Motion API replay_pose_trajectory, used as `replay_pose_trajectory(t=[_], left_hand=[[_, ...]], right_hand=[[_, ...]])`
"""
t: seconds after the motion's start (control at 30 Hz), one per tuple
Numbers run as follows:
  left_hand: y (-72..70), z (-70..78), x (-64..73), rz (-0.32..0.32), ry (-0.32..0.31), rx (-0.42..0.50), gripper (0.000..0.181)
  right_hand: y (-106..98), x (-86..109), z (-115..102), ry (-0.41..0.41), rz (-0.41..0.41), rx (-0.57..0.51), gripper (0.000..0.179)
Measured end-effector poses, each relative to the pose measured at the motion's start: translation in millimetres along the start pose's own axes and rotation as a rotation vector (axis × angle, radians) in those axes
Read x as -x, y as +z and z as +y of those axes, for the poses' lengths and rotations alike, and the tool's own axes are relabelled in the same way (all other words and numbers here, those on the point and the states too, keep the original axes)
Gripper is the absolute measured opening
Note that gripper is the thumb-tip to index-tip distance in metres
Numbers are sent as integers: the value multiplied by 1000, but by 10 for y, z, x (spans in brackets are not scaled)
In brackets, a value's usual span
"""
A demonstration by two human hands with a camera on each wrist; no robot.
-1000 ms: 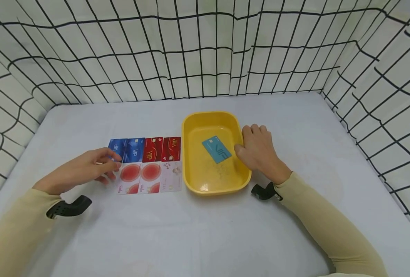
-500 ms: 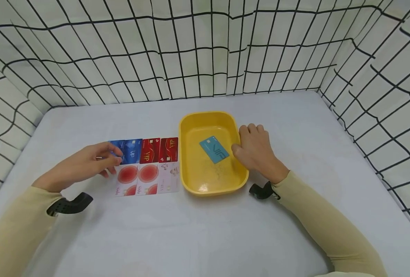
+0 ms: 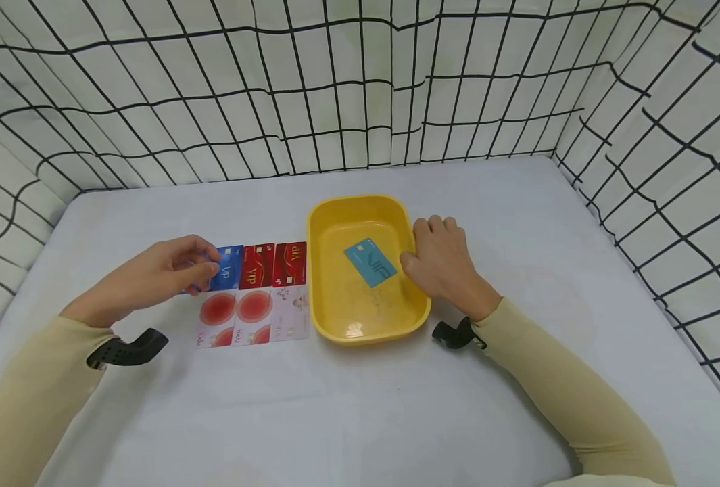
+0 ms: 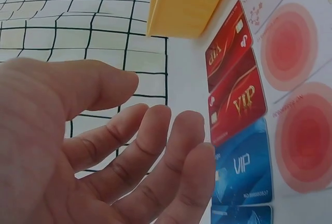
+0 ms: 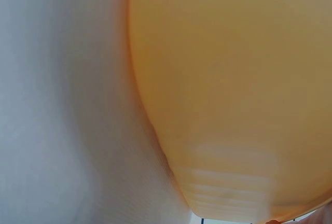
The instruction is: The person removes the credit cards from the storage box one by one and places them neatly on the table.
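My left hand [image 3: 155, 281] hovers over the left end of the card rows, fingers loosely curved, and the left wrist view shows nothing between them. Just right of its fingertips lies a blue VIP card [image 3: 230, 267]; a second blue card [image 4: 241, 214] is mostly hidden by the hand in the head view. Two red VIP cards [image 3: 257, 266] continue that row. Below lie two pink cards with red circles [image 3: 216, 309] and a pale flowered card [image 3: 289, 312]. My right hand [image 3: 447, 264] grips the right rim of a yellow tray [image 3: 353, 314], which holds a teal VIP card [image 3: 370, 262].
The tray stands against the right end of the card rows on a white-covered table [image 3: 360, 412]. A black wire grid [image 3: 317, 108] rises along the back and both sides. Each wrist wears a black strap-like device [image 3: 127, 348].
My left hand has moved slightly right over the cards, covering most of the leftmost blue one. The whole head view has shifted a little. My right hand keeps its grip on the tray.
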State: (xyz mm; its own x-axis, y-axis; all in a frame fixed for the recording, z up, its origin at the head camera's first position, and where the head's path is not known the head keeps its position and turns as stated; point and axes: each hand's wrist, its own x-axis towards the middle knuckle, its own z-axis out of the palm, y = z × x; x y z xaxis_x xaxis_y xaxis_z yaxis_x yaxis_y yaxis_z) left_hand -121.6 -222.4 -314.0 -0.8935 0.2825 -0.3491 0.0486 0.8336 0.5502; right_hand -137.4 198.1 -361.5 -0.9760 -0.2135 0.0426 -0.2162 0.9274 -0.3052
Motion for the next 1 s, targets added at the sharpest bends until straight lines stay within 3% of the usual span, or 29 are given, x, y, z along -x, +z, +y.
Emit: replay_pose_trajectory(t=[0.6, 1.0], left_hand=[[-22, 473, -246, 36, 48, -80, 45], [87, 741, -377, 116, 140, -33, 32]], right_hand=[[0, -8, 15, 0, 2, -4, 20], [-6, -13, 10, 3, -5, 6, 22]])
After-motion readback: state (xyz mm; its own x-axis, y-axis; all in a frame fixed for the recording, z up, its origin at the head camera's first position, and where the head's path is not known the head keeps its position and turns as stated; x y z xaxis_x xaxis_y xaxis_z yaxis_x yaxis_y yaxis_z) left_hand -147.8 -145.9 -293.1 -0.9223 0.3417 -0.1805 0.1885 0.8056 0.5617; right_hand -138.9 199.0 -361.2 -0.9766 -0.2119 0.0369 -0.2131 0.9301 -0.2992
